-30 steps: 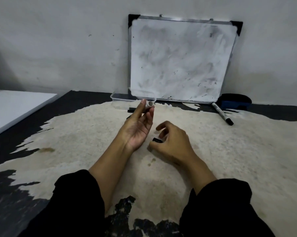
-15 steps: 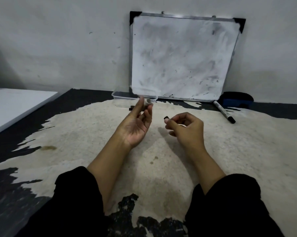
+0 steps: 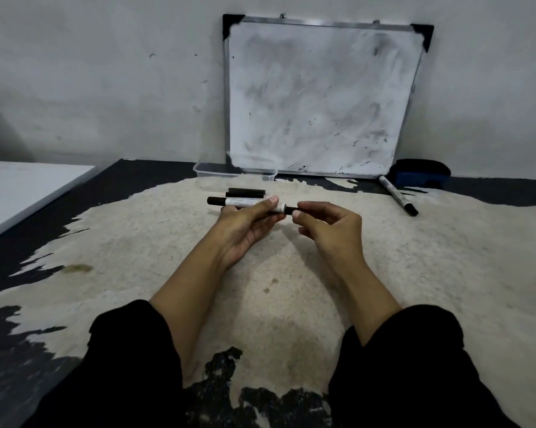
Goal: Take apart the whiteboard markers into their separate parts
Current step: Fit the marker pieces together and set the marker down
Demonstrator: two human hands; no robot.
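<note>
A smudged whiteboard (image 3: pixel 322 97) leans on the wall above the worn table (image 3: pixel 445 257). Before it sit a clear plastic tray (image 3: pixel 211 172), a dark eraser (image 3: pixel 421 174), and a capped marker (image 3: pixel 397 195). Black parts (image 3: pixel 246 192) lie just behind the hands. The left hand (image 3: pixel 245 225) grips the white-bodied marker (image 3: pixel 242 201) level above the table; the right hand (image 3: pixel 328 223) pinches its black end piece (image 3: pixel 290 209) between fingertips.

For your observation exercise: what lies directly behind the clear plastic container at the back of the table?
The smudged whiteboard leans on the wall right behind the clear plastic container. Its lower-left corner shows only blurrily through the plastic, so the corner cap there is hidden.
</note>
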